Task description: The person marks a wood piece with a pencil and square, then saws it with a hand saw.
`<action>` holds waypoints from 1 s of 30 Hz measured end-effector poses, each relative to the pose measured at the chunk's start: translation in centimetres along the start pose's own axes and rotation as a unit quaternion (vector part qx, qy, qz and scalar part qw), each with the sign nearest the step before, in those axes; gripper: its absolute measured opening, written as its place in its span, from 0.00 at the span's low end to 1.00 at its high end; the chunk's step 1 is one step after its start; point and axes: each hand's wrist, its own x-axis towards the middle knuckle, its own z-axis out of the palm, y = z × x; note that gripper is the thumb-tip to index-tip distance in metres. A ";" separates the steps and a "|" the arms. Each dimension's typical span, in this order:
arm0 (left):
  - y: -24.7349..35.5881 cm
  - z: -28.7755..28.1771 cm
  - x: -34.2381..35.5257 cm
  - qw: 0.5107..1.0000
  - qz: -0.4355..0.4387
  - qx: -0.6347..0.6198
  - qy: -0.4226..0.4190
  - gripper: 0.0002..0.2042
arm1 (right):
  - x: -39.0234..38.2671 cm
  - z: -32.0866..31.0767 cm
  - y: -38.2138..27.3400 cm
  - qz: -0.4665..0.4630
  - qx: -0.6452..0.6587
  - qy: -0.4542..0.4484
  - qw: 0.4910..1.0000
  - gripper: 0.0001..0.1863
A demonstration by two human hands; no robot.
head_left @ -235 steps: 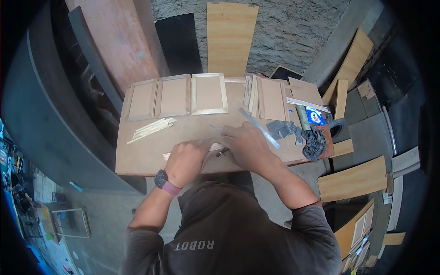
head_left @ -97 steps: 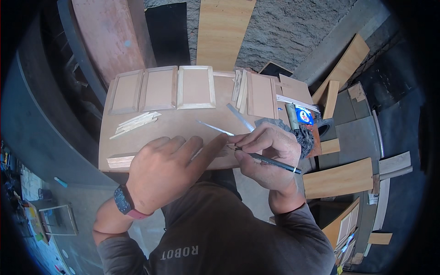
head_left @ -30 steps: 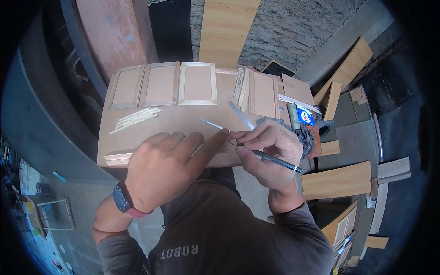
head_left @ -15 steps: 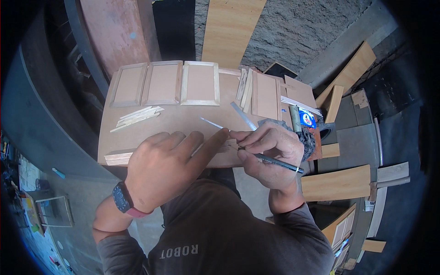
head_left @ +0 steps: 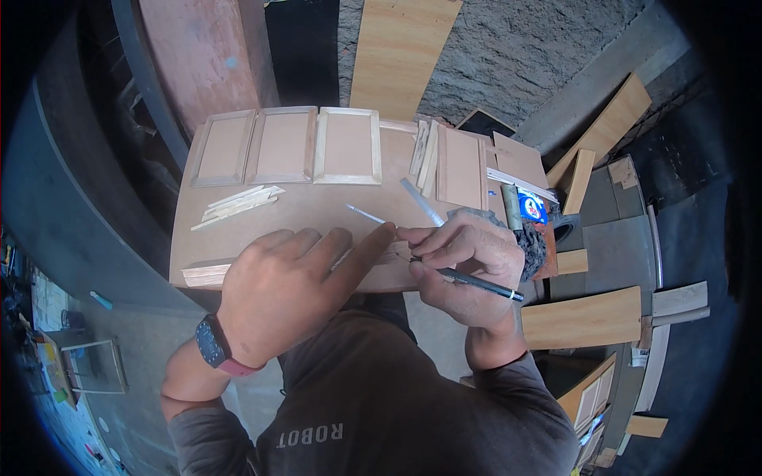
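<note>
- pencil (head_left: pixel 482 284): black with a pale band
- stacked strips (head_left: pixel 208 273): light tan
- watch (head_left: pixel 209 341): black, dark red strap
- shirt (head_left: pixel 397 397): dark grey-brown, pale lettering
- packet (head_left: pixel 530 205): blue, white, red
- plywood board (head_left: pixel 583 317): yellow-tan, streaked

The table (head_left: pixel 317 208) bears framed panels (head_left: pixel 347 147) and wooden strips (head_left: pixel 205 274).

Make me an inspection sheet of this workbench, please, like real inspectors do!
Surface: brown tabletop, with wooden pieces and tools on it.
Things in use: black writing tool; bundle of wood strips; slim pale strip by the left fingertips.
Clutter: metal ruler, loose wood strips, blue-and-white package, crumpled dark material.
Hands: left hand palm down over the bundle, grip hidden; right hand pinches the writing tool.
Cables: nothing seen.
Surroundings: rough grey wall, tall wooden board standing against it.
</note>
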 end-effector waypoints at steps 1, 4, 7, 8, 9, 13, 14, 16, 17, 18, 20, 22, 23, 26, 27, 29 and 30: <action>0.0 -0.1 0.0 1.000 -0.003 -0.002 -0.005 0.29 | -0.1 0.0 0.2 0.004 0.017 -0.001 1.000 0.11; -0.2 -0.2 0.0 1.000 -0.006 -0.007 -0.010 0.29 | -0.7 0.2 0.6 0.016 0.071 0.031 0.997 0.08; -0.6 0.2 -0.1 0.999 -0.011 -0.030 -0.019 0.29 | -1.3 0.9 1.4 0.036 0.143 0.109 0.983 0.03; -0.7 0.4 -0.3 0.998 -0.018 -0.049 -0.027 0.30 | -1.4 1.1 1.6 0.047 0.178 0.151 0.971 0.02; -0.8 0.7 -0.4 0.998 -0.019 -0.048 -0.028 0.30 | -1.4 1.3 1.8 0.048 0.180 0.150 0.971 0.02; -1.0 2.1 -1.0 0.985 -0.042 -0.161 -0.044 0.30 | -2.2 1.8 3.6 0.114 0.120 0.110 0.980 0.09; -1.1 2.5 -1.2 0.976 -0.048 -0.207 -0.050 0.29 | -2.4 2.2 3.7 0.119 0.114 0.084 0.983 0.09; -1.3 3.3 -1.4 0.969 -0.053 -0.236 -0.048 0.29 | -2.8 2.4 4.3 0.112 0.075 0.029 0.990 0.09; -1.4 3.5 -1.4 0.961 -0.054 -0.266 -0.045 0.29 | -3.2 2.6 4.5 0.114 0.075 0.028 0.990 0.09; -1.5 3.6 -1.4 0.961 -0.054 -0.267 -0.045 0.29 | -3.7 2.8 4.7 0.147 0.088 0.024 0.985 0.10; -1.5 3.7 -1.3 0.947 -0.070 -0.304 -0.076 0.30 | -4.1 2.9 4.8 0.180 0.102 0.019 0.978 0.11; -1.4 3.6 -1.2 0.944 -0.080 -0.306 -0.090 0.29 | -4.2 2.8 5.0 0.178 0.056 0.006 0.982 0.13; -1.4 3.5 -1.2 0.942 -0.089 -0.307 -0.103 0.28 | -4.3 2.8 5.0 0.179 0.056 0.006 0.982 0.13; -1.3 3.6 -1.0 0.940 -0.091 -0.311 -0.106 0.30 | -4.6 2.9 5.1 0.209 0.072 0.013 0.975 0.12; -1.3 3.6 -1.0 0.940 -0.090 -0.312 -0.106 0.30 | -4.6 2.8 5.1 0.202 0.069 0.011 0.977 0.11; -1.3 3.6 -0.9 0.939 -0.095 -0.304 -0.128 0.30 | -4.5 2.7 4.9 0.195 0.066 0.010 0.979 0.11; -1.2 3.4 -0.8 0.939 -0.094 -0.304 -0.128 0.30 | -4.5 2.6 4.7 0.192 0.062 0.009 0.979 0.11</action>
